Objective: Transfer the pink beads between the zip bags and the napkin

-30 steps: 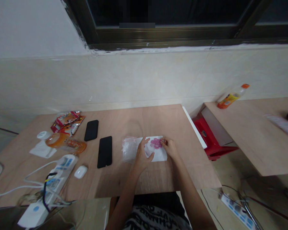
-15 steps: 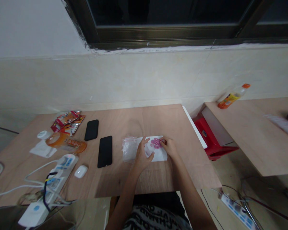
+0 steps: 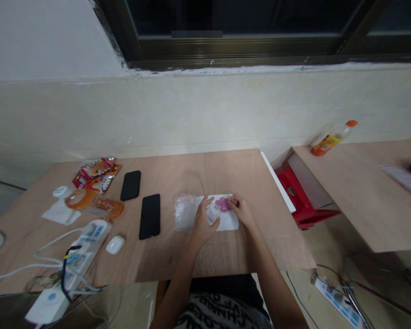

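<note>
A cluster of small pink beads (image 3: 222, 204) lies on a sheet of white paper (image 3: 230, 224) near the table's front. My left hand (image 3: 202, 224) rests on the paper's left part, thumb and index finger spread apart. Something clear, perhaps plastic, shows between that thumb and the beads. Left of this hand are clear plastic bags (image 3: 185, 214), partly overlapping the paper. My right hand (image 3: 242, 211) is at the right edge of the beads, its fingers bent and pressed together; what they pinch is too small to make out.
Left on the wooden table (image 3: 178, 173) lie two black phones (image 3: 150, 217), a white earbud case (image 3: 115, 245), a power strip (image 3: 78, 260) with cables, an orange drink bottle (image 3: 96, 204) and snack packets (image 3: 97, 173). A red stool (image 3: 301, 196) stands between the tables.
</note>
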The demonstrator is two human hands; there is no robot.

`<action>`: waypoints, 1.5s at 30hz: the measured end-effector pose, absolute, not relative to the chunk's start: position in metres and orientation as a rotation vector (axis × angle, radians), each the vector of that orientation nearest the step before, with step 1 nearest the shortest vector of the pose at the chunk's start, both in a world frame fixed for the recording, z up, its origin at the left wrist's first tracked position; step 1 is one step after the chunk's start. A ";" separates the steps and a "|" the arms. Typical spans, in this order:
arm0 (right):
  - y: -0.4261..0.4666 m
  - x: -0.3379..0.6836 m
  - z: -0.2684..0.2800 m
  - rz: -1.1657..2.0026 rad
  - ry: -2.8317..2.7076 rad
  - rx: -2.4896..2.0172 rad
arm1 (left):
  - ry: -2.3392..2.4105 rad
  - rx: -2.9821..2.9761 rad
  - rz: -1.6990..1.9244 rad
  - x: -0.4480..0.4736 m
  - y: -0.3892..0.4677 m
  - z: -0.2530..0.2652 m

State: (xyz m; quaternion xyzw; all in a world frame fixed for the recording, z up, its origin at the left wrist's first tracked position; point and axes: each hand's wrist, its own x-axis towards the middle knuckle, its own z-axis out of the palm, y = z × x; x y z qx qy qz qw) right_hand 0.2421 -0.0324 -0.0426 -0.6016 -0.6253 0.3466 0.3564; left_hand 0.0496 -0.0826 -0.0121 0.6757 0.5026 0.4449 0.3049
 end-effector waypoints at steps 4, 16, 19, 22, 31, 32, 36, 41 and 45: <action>-0.035 0.239 -0.040 1.067 -1.432 -1.398 | 1.318 1.786 1.187 0.050 -0.082 -0.013; -0.049 0.215 -0.002 1.290 -1.491 -1.187 | 1.304 1.809 1.184 0.051 -0.082 -0.015; -0.049 0.213 -0.002 1.282 -1.521 -1.179 | 1.300 1.802 1.183 0.051 -0.082 -0.015; -0.046 0.220 -0.008 1.288 -1.426 -1.183 | 1.311 1.798 1.184 0.050 -0.082 -0.013; -0.040 0.263 -0.038 1.016 -1.468 -1.476 | 1.317 1.778 1.180 0.051 -0.082 -0.015; -0.041 0.264 -0.039 0.999 -1.506 -1.498 | 1.317 1.778 1.182 0.051 -0.082 -0.015; -0.042 0.263 -0.042 0.980 -1.626 -1.525 | 1.310 1.784 1.183 0.050 -0.082 -0.016; -0.045 0.261 -0.046 0.966 -1.668 -1.538 | 1.314 1.781 1.174 0.049 -0.082 -0.015; -0.047 0.264 -0.048 0.943 -1.702 -1.584 | 1.324 1.778 1.170 0.049 -0.082 -0.014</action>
